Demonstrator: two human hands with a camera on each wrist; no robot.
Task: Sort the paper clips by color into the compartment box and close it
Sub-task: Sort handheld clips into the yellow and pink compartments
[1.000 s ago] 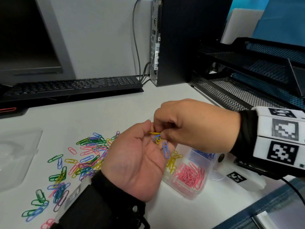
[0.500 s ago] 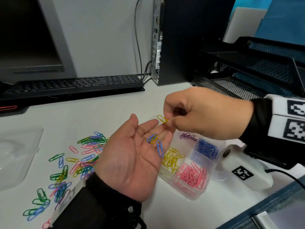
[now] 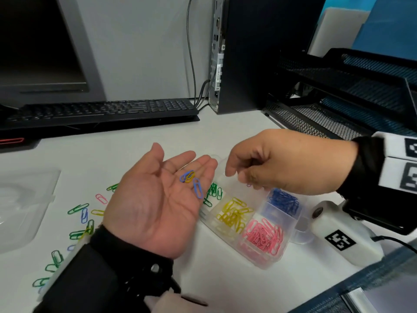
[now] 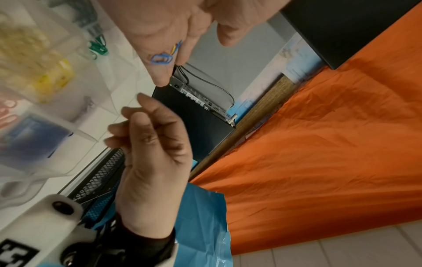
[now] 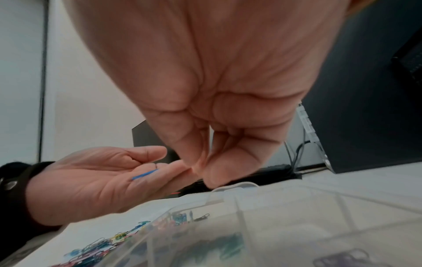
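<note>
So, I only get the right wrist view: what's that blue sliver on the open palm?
Observer: The head view shows the left hand carrying two blue paper clips and one yellow clip on its fingers.
Visitor: And the blurry box below?
Observer: The compartment box holds separate piles: green pile, yellow pile, blue pile, pink pile.
Visitor: Is the other hand holding one?
Observer: In the left wrist view, the right hand shows curled fingertips with no clip visible, though I can't be sure.
</note>
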